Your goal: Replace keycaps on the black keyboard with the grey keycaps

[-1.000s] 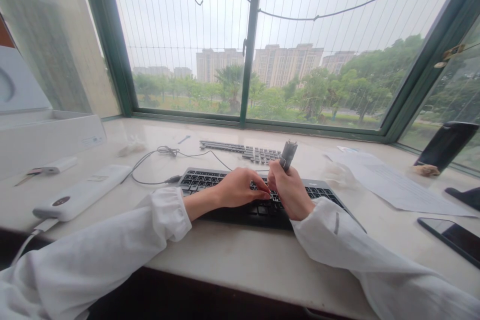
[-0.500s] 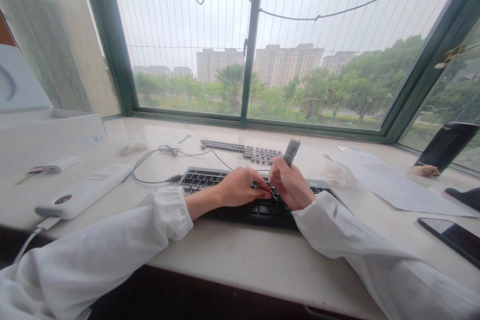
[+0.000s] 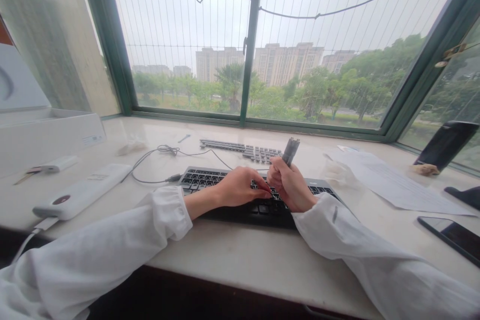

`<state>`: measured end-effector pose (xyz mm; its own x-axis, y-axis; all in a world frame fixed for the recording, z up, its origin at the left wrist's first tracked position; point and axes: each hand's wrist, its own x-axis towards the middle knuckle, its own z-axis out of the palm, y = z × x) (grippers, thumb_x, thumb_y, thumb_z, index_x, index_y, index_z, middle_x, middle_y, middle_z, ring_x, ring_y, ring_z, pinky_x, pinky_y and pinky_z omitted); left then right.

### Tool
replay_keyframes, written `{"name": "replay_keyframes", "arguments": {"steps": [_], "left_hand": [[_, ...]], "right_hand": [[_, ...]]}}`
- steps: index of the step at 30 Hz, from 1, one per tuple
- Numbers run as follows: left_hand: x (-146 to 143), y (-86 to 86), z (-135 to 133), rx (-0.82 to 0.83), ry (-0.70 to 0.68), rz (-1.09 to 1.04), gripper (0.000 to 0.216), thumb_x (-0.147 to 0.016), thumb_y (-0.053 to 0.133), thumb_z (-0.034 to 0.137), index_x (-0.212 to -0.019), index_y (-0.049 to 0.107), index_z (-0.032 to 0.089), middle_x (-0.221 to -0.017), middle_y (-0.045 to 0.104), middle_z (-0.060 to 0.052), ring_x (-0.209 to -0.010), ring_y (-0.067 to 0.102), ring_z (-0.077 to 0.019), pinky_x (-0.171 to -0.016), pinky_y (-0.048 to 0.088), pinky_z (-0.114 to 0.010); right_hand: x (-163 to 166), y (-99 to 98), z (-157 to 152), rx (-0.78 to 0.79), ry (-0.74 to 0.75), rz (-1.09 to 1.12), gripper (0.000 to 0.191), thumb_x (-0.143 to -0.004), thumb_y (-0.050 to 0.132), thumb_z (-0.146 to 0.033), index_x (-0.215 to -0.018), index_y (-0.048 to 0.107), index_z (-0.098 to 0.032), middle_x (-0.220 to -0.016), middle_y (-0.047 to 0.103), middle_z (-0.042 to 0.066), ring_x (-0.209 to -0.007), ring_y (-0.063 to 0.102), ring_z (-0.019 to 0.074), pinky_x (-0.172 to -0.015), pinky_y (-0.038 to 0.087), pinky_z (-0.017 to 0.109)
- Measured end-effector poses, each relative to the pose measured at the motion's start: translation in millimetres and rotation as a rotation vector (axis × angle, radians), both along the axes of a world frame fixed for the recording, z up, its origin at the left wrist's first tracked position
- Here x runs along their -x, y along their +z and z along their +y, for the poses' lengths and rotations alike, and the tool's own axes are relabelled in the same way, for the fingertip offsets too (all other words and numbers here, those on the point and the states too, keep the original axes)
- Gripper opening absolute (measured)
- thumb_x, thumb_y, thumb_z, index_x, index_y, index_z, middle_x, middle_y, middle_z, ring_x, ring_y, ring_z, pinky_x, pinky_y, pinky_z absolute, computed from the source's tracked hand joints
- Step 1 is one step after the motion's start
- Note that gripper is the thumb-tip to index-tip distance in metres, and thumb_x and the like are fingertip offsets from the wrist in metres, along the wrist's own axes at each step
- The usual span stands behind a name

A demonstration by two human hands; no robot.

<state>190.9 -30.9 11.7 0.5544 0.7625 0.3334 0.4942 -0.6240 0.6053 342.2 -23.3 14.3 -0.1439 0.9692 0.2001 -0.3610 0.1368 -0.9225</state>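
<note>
A black keyboard [image 3: 204, 178] lies on the pale tabletop in front of me, many of its key positions bare of caps. My left hand [image 3: 240, 187] rests over its middle, thumb and fingertips pinched low at the keys; whatever they pinch is too small to make out. Beside it, my right hand [image 3: 287, 180] is closed around a dark grey tool with a notched end [image 3: 291, 151], held upright with that end pointing up. Its lower end is hidden by my fingers. Behind the keyboard, loose keycaps [image 3: 264, 154] lie in rows.
A black cable [image 3: 150, 180] runs left from the keyboard. A white power bank [image 3: 84, 192] and a white box [image 3: 52, 130] stand at the left. Papers [image 3: 397, 185], a phone [image 3: 450, 237] and crumpled plastic [image 3: 339, 172] lie at the right. A window [image 3: 243, 80] rises behind.
Almost nothing differs. The tool in my right hand has shifted very slightly to the left; my left hand keeps its pinch at the same spot.
</note>
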Motion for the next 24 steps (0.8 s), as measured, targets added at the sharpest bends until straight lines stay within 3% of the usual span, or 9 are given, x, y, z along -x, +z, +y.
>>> {"name": "replay_keyframes", "arguments": {"steps": [15,21,24], "left_hand": [[1.1,-4.3,3.3,0.011,-0.029,-0.038,0.018,-0.078,0.070,0.030,-0.090,0.078,0.020,-0.083,0.075,-0.002,-0.076,0.065,-0.0150,-0.072,0.047,-0.023],[1.5,-5.2,4.3,0.019,-0.068,-0.049,0.019,-0.080,0.068,0.031,-0.090,0.078,0.019,-0.088,0.075,-0.002,-0.081,0.067,-0.0160,-0.078,0.047,-0.022],[1.2,-4.8,4.1,0.022,-0.060,-0.038,0.019,-0.080,0.068,0.031,-0.090,0.078,0.019,-0.088,0.075,-0.002,-0.081,0.067,-0.0159,-0.078,0.046,-0.022]], "right_hand": [[0.5,-5.1,0.2,-0.067,-0.085,-0.105,0.043,-0.078,0.062,-0.040,-0.055,0.031,-0.022,-0.047,0.025,-0.009,-0.043,0.024,0.0067,-0.040,0.022,0.023],[1.0,-3.4,-7.4,-0.292,-0.172,-0.377,0.039,-0.084,0.056,-0.040,-0.055,0.039,-0.020,-0.048,0.038,-0.005,-0.047,0.036,0.0081,-0.047,0.032,0.023],[2.0,-3.5,-8.8,-0.306,-0.200,-0.402,0.039,-0.085,0.054,-0.040,-0.055,0.038,-0.020,-0.048,0.039,-0.005,-0.046,0.036,0.0082,-0.048,0.033,0.023]]}}
